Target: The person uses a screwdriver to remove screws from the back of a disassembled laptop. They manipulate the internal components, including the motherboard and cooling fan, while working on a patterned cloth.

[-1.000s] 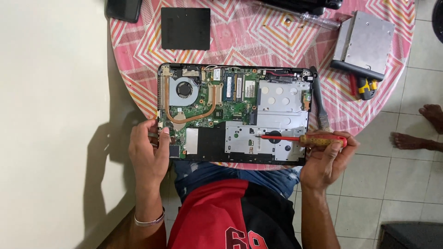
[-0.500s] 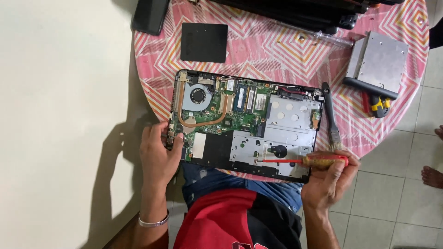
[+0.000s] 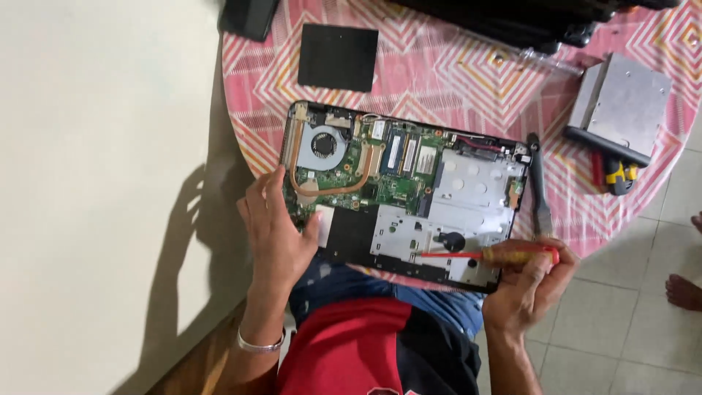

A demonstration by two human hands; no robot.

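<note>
An opened laptop base [image 3: 468,197] lies bottom-up on a round table, showing its green circuit board, copper heat pipe and round fan [image 3: 322,143]. My left hand [image 3: 276,227] rests on the laptop's near left corner, thumb on a black panel, holding the base steady. My right hand [image 3: 528,281] grips a screwdriver [image 3: 486,255] with a red shaft and yellow-red handle, lying nearly flat, its tip on the silver metal plate at the laptop's near edge.
A pink patterned cloth [image 3: 453,80] covers the table. On it lie a black square cover [image 3: 338,57], a silver optical drive [image 3: 621,106], a red-and-yellow tool [image 3: 613,172] and a dark tool [image 3: 540,194] beside the laptop. Another person's bare foot [image 3: 684,291] stands on the tiled floor at right.
My left hand has slid from the laptop's left edge onto its near corner. The screwdriver tip has shifted slightly along the metal plate, and the view has moved closer.
</note>
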